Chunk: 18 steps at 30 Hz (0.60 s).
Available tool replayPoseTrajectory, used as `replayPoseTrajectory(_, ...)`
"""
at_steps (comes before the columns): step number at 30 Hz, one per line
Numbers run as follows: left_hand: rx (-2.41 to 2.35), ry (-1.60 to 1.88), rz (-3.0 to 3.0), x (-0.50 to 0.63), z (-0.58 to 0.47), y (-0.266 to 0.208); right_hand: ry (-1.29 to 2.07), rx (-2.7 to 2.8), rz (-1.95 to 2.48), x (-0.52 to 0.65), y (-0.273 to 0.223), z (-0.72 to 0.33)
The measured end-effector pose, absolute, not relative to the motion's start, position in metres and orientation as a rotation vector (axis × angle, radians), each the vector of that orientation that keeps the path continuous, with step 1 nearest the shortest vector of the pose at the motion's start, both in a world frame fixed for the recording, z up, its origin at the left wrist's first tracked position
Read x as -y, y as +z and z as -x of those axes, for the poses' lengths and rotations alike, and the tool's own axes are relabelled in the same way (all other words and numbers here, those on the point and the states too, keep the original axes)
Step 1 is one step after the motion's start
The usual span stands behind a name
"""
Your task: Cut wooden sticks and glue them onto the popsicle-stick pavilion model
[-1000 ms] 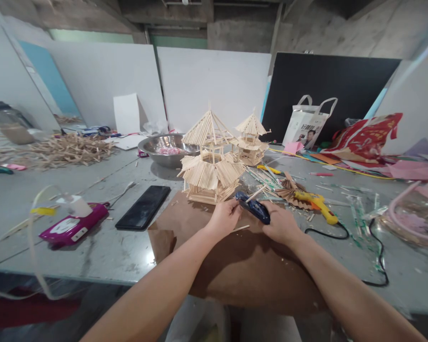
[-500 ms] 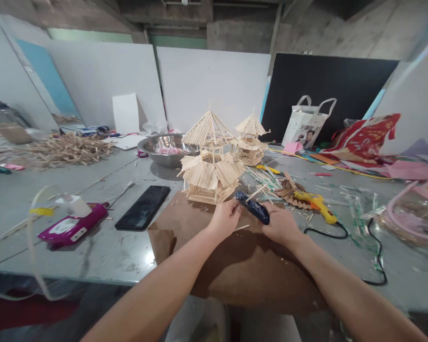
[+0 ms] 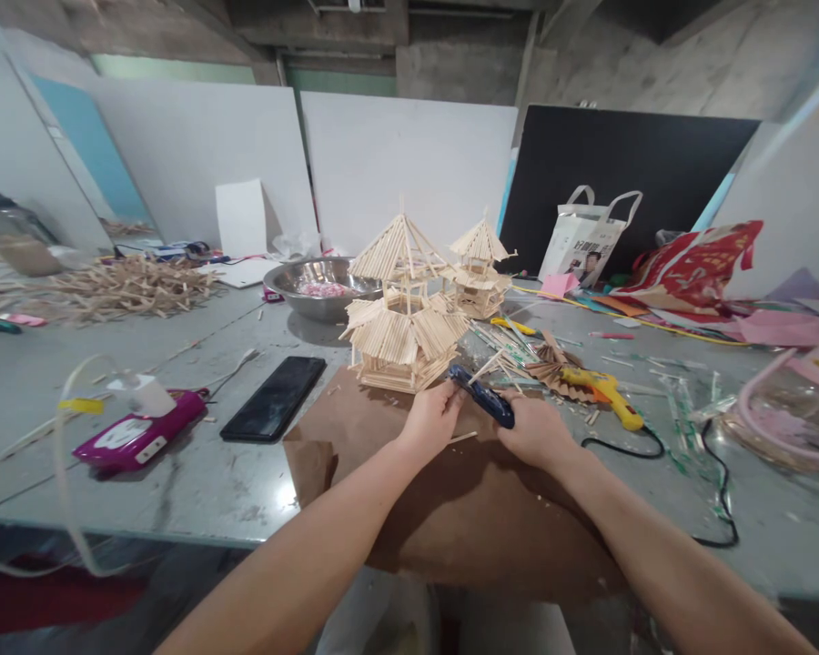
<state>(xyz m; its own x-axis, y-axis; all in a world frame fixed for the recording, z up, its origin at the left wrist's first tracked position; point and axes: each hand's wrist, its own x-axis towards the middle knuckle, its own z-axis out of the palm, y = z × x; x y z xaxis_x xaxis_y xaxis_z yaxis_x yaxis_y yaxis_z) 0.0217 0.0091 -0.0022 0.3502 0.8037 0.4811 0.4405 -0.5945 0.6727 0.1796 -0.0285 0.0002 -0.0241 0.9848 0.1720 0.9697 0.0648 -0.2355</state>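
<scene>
My right hand (image 3: 533, 429) grips dark blue pliers (image 3: 486, 398), whose jaw end points left toward my left fingers. My left hand (image 3: 431, 417) is closed in a pinch on a thin wooden stick (image 3: 487, 366), which shows on the far side of the pliers and slants up to the right. The part inside my left fingers is hidden. Just beyond my hands stands a two-tiered pavilion model (image 3: 406, 332) built from thin sticks. Below both hands lies a brown paper sheet (image 3: 478, 509), with a short loose stick (image 3: 462, 437) on it.
Behind the model are a smaller stick pavilion (image 3: 479, 264) and a metal bowl (image 3: 293, 291). A black phone (image 3: 273, 398) and purple power strip (image 3: 143, 432) lie left. To the right are a yellow glue gun (image 3: 604, 393) with its black cord, and scattered sticks. A stick pile (image 3: 136, 289) lies far left.
My right hand and the pliers have shifted very slightly left. My left hand stays almost where it was, and the models have not moved.
</scene>
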Motion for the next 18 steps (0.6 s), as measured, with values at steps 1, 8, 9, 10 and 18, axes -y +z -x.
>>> replayPoseTrajectory(1, -1.102, 1.125, -2.195, -0.01, -0.022, -0.003, 0.112, 2.056, 1.979, 0.028, 0.003, -0.18)
replayPoseTrajectory(8, -1.293, 0.62, -2.364, -0.015, -0.019, -0.016, 0.99, 1.943, 1.949, 0.025, 0.004, -0.194)
replayPoseTrajectory(9, -1.315, 0.541, -2.391, -0.014, -0.019, -0.017, 1.102, 1.89, 1.974, 0.024, 0.001, -0.195)
replayPoseTrajectory(10, -1.337, 0.472, -2.416, -0.014, -0.018, -0.018, 1.177, 1.846, 1.987, 0.024, -0.001, -0.196)
replayPoseTrajectory(18, -1.459, 0.258, -2.451, -0.012, -0.021, -0.019, 1.259, 1.737, 2.067, 0.017, 0.002, -0.19)
